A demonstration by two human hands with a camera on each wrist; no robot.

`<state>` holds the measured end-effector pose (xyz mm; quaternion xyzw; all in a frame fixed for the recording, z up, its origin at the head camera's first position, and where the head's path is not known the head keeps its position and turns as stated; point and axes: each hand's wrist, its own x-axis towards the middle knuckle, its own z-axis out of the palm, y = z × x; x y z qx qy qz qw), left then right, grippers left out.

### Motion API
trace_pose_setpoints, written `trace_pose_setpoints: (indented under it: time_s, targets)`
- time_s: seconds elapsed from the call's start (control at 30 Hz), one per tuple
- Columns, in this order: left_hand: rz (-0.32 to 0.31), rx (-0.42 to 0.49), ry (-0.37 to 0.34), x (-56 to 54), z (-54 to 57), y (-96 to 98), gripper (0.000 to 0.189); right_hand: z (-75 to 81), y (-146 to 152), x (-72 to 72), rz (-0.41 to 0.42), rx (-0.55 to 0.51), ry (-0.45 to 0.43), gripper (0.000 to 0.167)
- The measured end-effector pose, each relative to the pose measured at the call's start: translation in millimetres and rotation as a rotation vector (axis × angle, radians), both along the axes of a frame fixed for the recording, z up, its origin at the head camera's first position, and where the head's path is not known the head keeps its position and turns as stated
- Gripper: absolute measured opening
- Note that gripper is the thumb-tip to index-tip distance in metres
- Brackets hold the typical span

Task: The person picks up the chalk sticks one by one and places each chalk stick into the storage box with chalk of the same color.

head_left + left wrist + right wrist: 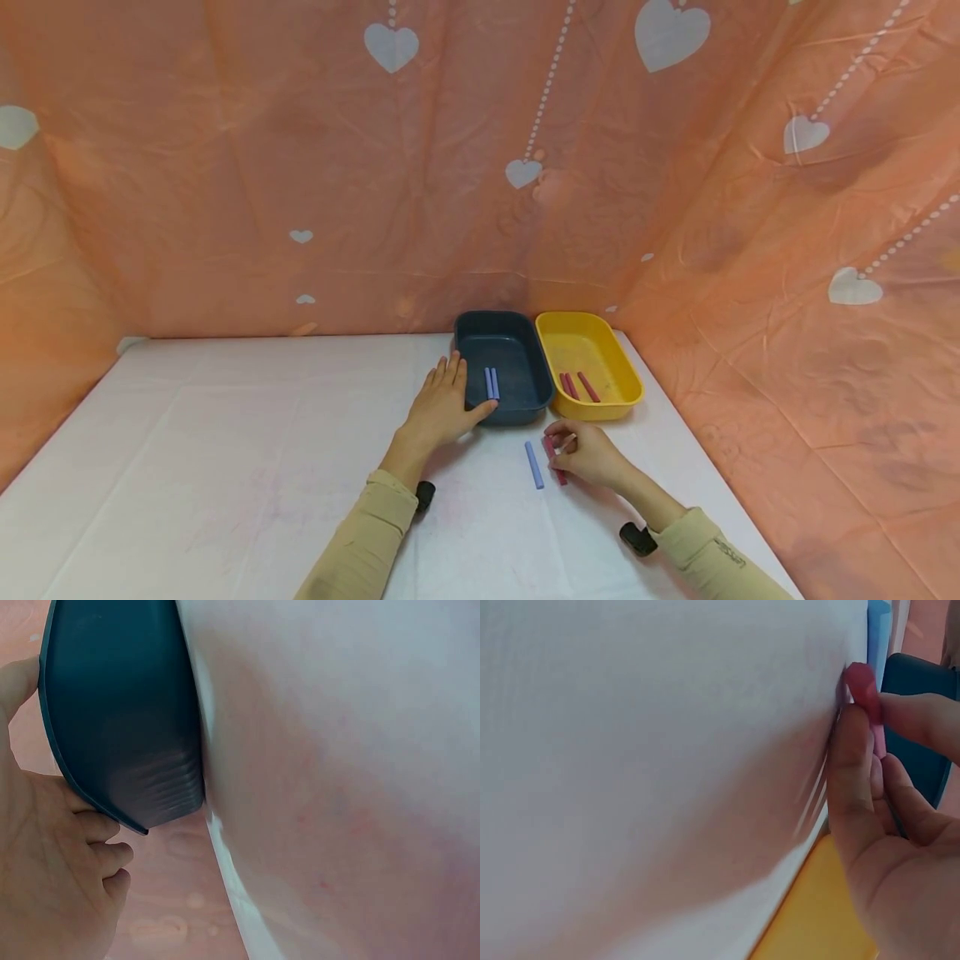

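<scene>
On the white, cloth-covered table (247,417), a right hand (588,456) pinches a slim, dark-red, chalk-like stick (865,691) between thumb and fingers.

Picking up that stick looks to be the step in hand; the next move seems to call for a steady lift clear of the slim, pale-blue, chalk-like stick (534,465) just beside it. The left hand (441,406) rests, fingers spread, at the rim of a dark-blue rectangular tray (510,416) where two blue sticks (495,385) lie; three red sticks (572,387) lie in the yellow rectangular tray (600,411) alongside. Faint pink stains mark the cloth; a creased orange drape (435,200) with white hearts stands around.
</scene>
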<state>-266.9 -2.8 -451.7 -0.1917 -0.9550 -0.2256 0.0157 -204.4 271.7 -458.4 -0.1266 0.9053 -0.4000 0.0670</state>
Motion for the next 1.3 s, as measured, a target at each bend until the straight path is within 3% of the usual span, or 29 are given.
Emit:
trace_pose_setpoints:
  time_s: [0.3,0.73,1.07,1.3]
  targets:
    - [-0.005,0.001,-0.001,0.5,1.3,-0.2,0.101,-4.1,6.6,0.6,-0.066,-0.104,0.005,0.038]
    - [-0.004,0.015,0.001,0.0,1.0,-1.0,0.101,12.2,5.0,3.2,-0.120,-0.240,0.067,0.043]
    - [-0.007,0.016,-0.019,0.4,1.4,-0.4,0.101,15.7,9.5,-6.0,-0.156,-0.339,0.119,0.044]
    - [-0.003,0.012,-0.017,0.8,2.3,-0.6,0.101,23.1,14.8,-14.8,-0.201,-0.337,0.130,0.048]
